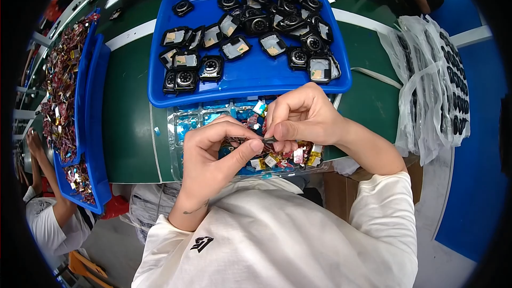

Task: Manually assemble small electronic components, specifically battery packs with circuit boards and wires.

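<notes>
Close together over a clear plastic tray (175,152), both my hands pinch a small dark part (268,140) between thumbs and fingers. My left hand (216,154) grips its left end, and my right hand (306,117) closes on it from the right and above. Much of the part is covered by fingers, so its exact kind is hidden. Beneath the hands, the clear tray holds many small red, yellow, white and blue flexible circuit pieces (272,160). Just beyond lies a large blue tray (245,82) with black smartwatch housings (234,47), some showing round sensor backs.
At the left, blue bins (98,165) are heaped with small reddish circuit pieces (61,96). Stacked trays of black parts in clear plastic bags (426,80) stand at the right on the green table (128,106). Another person's arm (40,154) is at the far left.
</notes>
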Available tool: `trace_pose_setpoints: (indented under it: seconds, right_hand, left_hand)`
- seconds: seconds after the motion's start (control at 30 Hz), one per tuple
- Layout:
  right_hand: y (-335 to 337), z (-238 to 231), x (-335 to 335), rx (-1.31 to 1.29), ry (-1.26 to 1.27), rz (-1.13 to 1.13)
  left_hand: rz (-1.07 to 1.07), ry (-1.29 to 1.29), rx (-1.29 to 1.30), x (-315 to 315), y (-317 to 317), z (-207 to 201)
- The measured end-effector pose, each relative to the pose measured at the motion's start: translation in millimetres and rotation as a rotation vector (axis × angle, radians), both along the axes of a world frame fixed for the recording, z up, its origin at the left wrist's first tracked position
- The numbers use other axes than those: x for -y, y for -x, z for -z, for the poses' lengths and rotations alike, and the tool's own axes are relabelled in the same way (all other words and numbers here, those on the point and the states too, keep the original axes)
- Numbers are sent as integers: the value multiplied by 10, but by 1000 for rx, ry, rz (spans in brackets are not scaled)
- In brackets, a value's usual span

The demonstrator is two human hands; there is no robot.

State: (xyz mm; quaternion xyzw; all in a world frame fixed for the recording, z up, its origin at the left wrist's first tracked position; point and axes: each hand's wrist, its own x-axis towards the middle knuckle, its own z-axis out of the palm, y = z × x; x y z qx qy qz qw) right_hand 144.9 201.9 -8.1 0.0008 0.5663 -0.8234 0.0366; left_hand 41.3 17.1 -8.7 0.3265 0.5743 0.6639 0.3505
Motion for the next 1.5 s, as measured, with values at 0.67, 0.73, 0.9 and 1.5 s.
trace_pose_setpoints:
  seconds: [0.67,0.73,0.9,1.5]
  right_hand:
    - [489,-311,-341,-667,-1511,402]
    - [732,-407,-543,-612,-1674,455]
    - [1374,-135,-1147,-176,-1689,433]
    - [811,-359,-518,-169,-1207,269]
  left_hand:
    - [-156,-170,12,247,285,12]
    - [-179,-96,53,263,242,-27]
    - [-106,-142,187,234,284,41]
    - [-57,-108,142,269,300,49]
